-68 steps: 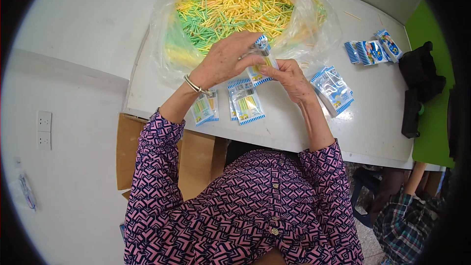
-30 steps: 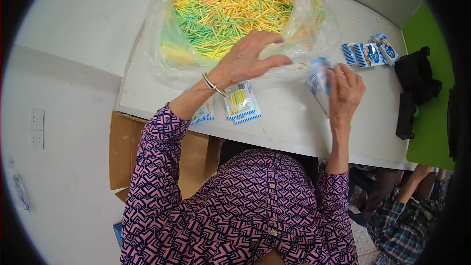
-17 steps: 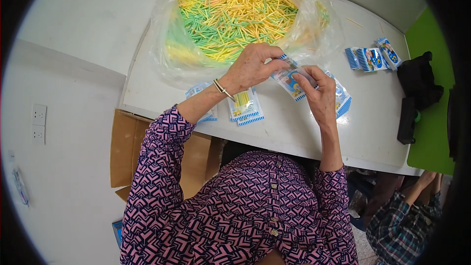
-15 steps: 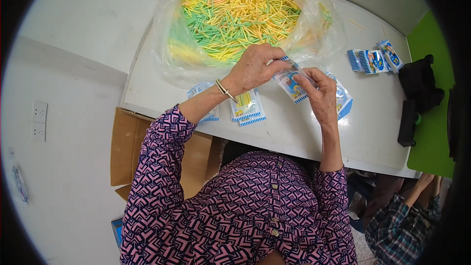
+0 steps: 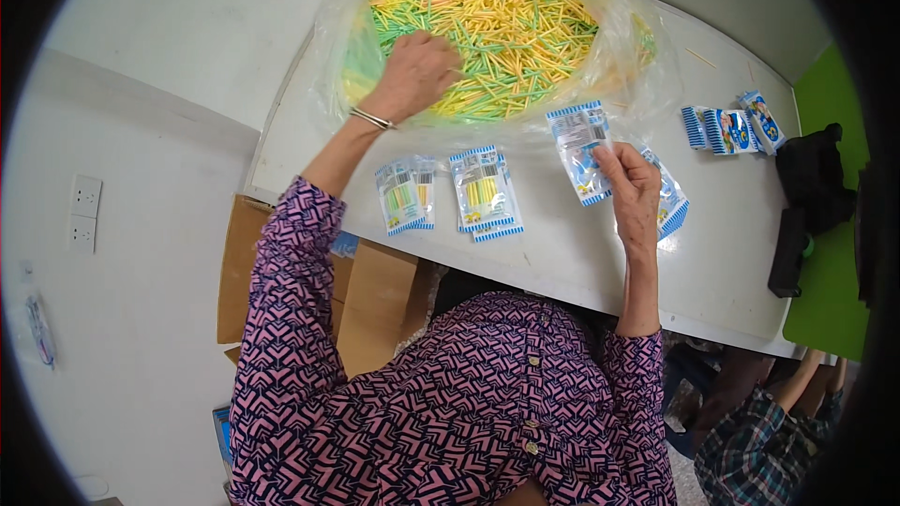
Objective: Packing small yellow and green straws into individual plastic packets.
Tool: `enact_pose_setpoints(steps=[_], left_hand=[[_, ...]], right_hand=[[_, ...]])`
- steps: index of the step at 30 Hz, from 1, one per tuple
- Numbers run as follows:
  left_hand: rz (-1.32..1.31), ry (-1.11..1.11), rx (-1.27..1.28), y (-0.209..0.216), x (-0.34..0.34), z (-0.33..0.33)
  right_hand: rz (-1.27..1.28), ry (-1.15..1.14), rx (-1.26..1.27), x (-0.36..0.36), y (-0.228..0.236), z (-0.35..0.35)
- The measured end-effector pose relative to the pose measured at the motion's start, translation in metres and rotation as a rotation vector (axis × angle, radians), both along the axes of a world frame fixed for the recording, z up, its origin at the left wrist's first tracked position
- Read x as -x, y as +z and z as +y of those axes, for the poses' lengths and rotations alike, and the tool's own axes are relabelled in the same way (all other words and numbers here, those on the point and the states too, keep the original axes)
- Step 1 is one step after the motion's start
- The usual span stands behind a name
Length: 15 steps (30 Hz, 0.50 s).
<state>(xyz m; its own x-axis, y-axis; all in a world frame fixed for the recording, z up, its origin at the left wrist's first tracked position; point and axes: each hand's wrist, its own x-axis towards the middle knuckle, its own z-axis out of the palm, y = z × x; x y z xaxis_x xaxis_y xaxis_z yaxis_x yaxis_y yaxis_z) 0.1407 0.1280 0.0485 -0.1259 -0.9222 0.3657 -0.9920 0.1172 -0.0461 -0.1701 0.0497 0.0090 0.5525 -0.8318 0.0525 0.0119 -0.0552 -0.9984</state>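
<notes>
My right hand [image 5: 630,183] pinches a small clear packet [image 5: 579,152] with blue-striped ends, held upright above the table. No sticks show inside it. Over the left part of a pile of thin yellow, green and orange sticks [image 5: 506,33] is my left hand [image 5: 417,78], fingers curled downward and fingertips hidden. The pile fills a large clear plastic bag [image 5: 323,84]. Below it lie two small stacks of stick-filled packets, a left stack [image 5: 401,195] and a middle stack [image 5: 485,192]. More flat packets [image 5: 672,201] lie partly behind my right hand.
Several sealed blue-and-white packets [image 5: 731,131] sit at the table's right, near a black object [image 5: 816,173] and a green panel [image 5: 825,272]. A cardboard box [image 5: 375,295] stands below the front edge. Another person's checked sleeve [image 5: 755,431] shows at lower right.
My left hand has let go of the packet and moved left and up to the pile of sticks. My right hand keeps the packet, now more upright. The whole view has shifted slightly.
</notes>
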Motion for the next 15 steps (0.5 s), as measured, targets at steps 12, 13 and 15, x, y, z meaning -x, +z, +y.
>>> enact_pose_setpoints(steps=[12,13,15], left_hand=[[-0.378,0.169,-0.065,-0.036,-0.026,0.013],[-0.37,0.171,-0.052,-0.036,-0.027,0.013],[-0.368,0.181,-0.049,-0.045,-0.026,0.011]], right_hand=[[0.017,0.007,-0.032,-0.001,-0.006,0.002],[0.002,0.005,-0.039,-0.001,-0.005,0.002],[0.014,0.004,-0.037,0.0,-0.006,0.001]])
